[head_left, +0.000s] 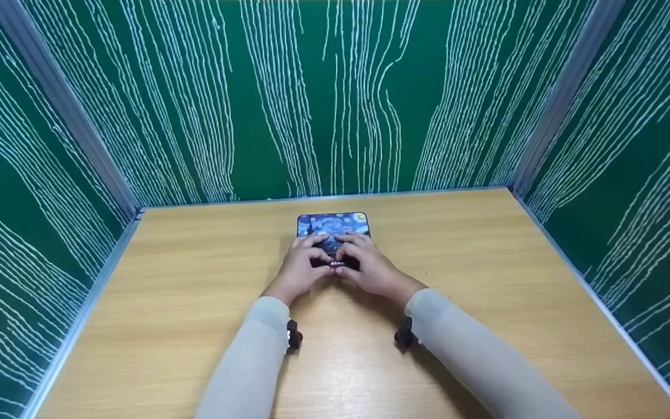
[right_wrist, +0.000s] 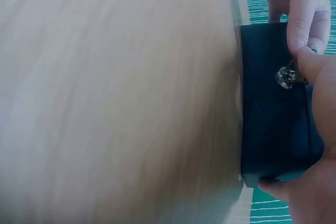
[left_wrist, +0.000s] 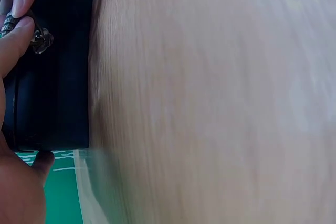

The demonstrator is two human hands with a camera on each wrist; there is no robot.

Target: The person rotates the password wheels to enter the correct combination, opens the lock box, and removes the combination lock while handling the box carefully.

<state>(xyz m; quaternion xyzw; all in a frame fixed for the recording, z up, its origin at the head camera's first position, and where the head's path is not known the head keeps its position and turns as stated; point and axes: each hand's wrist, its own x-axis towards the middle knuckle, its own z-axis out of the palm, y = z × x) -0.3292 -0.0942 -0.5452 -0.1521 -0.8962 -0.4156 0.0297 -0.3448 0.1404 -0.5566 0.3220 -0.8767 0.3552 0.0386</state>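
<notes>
A dark box (left_wrist: 58,93) rests on the table, its lid (head_left: 332,223) printed with a blue swirling night-sky picture. A metal clasp (right_wrist: 286,77) sits on its front face. At the clasp is a small combination padlock (left_wrist: 9,24) with ridged dials, largely covered by fingers. My left hand (head_left: 300,269) pinches the padlock from the left, thumb below and a finger above, other fingers along the lid. From the right, my right hand (head_left: 377,272) pinches it likewise, its other fingers reaching over the lid. Both thumb tips nearly meet at the padlock.
The wooden table (head_left: 195,291) runs up to green panels (head_left: 346,116) with wavy white lines at the back and sides. Grey metal posts (head_left: 67,110) stand at the back corners. Dark wrist cameras (head_left: 293,336) are worn at both sleeves.
</notes>
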